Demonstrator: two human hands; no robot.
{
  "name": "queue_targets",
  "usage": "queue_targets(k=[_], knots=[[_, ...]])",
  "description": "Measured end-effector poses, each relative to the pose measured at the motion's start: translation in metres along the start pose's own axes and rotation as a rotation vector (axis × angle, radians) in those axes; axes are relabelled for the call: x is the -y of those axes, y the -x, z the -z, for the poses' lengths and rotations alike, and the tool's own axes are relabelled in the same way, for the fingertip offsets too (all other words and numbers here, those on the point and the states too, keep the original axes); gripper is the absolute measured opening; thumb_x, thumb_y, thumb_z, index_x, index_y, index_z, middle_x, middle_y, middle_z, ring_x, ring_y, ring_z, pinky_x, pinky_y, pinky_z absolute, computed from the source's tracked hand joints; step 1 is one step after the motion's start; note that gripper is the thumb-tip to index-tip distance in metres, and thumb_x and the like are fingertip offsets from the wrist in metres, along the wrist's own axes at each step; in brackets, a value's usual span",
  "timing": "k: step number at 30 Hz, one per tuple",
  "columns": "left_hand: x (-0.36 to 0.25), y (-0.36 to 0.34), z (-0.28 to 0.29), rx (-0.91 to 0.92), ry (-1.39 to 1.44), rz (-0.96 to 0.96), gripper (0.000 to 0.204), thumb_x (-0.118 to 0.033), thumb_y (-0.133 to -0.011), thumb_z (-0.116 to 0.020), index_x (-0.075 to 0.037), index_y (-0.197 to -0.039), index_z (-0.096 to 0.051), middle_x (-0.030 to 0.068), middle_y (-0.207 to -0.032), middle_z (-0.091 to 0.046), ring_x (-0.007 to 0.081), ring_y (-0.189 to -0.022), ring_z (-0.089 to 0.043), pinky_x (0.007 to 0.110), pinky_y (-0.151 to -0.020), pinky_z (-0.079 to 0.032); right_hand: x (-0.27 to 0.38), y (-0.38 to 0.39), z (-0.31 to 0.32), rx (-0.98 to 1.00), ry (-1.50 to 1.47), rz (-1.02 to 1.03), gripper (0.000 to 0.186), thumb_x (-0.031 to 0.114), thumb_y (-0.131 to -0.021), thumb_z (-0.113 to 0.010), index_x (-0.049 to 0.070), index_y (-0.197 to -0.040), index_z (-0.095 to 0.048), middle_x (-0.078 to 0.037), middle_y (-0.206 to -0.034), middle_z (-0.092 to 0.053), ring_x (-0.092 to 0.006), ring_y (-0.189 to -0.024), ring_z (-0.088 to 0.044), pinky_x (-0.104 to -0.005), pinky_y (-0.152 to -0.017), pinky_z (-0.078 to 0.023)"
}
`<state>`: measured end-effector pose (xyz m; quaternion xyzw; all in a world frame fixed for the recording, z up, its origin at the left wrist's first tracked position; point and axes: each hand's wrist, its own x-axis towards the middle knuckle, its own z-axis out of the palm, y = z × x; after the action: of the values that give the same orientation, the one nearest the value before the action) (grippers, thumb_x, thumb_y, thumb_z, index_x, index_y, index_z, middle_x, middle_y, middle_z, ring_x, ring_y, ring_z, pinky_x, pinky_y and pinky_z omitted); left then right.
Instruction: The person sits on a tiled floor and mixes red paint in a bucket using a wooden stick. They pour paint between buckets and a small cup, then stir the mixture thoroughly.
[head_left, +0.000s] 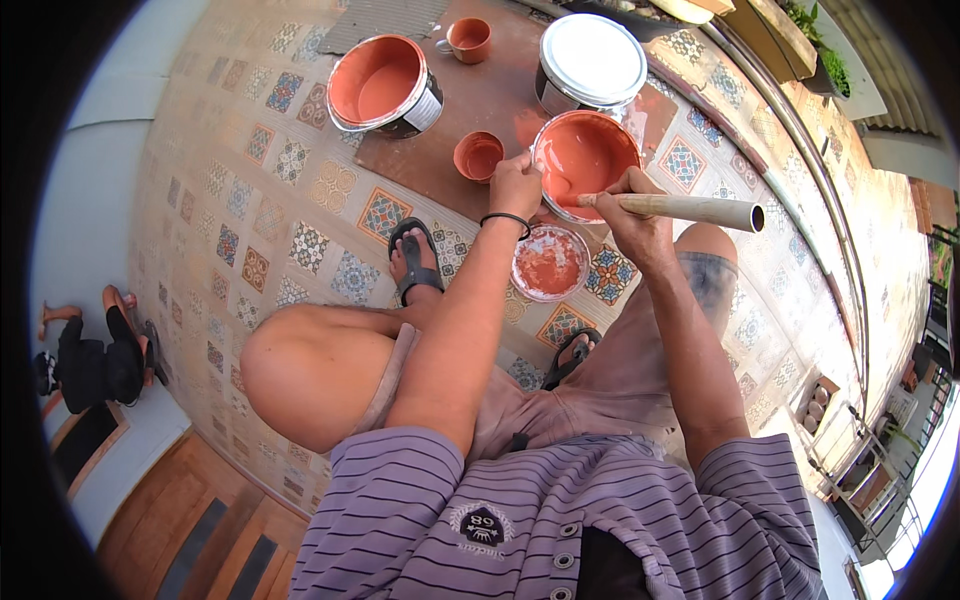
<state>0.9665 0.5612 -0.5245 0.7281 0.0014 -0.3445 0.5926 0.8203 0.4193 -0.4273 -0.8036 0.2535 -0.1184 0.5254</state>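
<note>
My left hand [517, 186] is closed on the near-left rim of a paint bucket [610, 130] with orange-red paint inside. In my right hand [636, 215] is a pale hollow stick [705, 210], held over the bucket's near rim. The stick's wide end points right and its other end reaches toward the paint, partly hidden by my fingers. Just left of my left hand stands a small cup [478, 155], coated orange-red. Below the bucket, a paint-smeared round lid [551, 263] lies on the tiles between my feet.
A second bucket of orange-red paint [384, 85] stands at the far left, near a paint-stained mug [469, 40]. A bucket with a white lid [593, 58] stands behind mine. They rest around a brown board [425, 155]. At the left edge sits another person [95, 350].
</note>
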Motion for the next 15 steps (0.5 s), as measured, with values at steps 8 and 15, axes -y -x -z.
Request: queue_targets(k=[8, 15], knots=[[-0.008, 0.012, -0.001, -0.01, 0.054, 0.077, 0.034, -0.011, -0.106, -0.065, -0.002, -0.138, -0.072, 0.0096, -0.106, -0.077, 0.0165, -0.08, -0.073, 0.035, -0.057, -0.066, -0.011, -0.019, 0.027, -0.176, 0.1, -0.05, 0.028, 0.014, -0.086, -0.084, 0.003, -0.077, -0.06, -0.004, -0.069, -0.064, -0.0098, -0.064, -0.058, -0.0314, -0.058, -0.047], [-0.013, 0.012, 0.0, -0.014, 0.036, 0.111, 0.038, -0.011, -0.107, -0.064, -0.003, -0.144, -0.069, 0.0141, -0.113, -0.077, 0.0181, -0.087, -0.076, 0.037, -0.06, -0.069, -0.008, -0.018, -0.008, -0.086, -0.053, 0.129, 0.027, 0.013, -0.09, -0.082, 0.004, -0.078, -0.058, -0.005, -0.07, -0.063, -0.0122, -0.066, -0.058, -0.0341, -0.059, -0.048]])
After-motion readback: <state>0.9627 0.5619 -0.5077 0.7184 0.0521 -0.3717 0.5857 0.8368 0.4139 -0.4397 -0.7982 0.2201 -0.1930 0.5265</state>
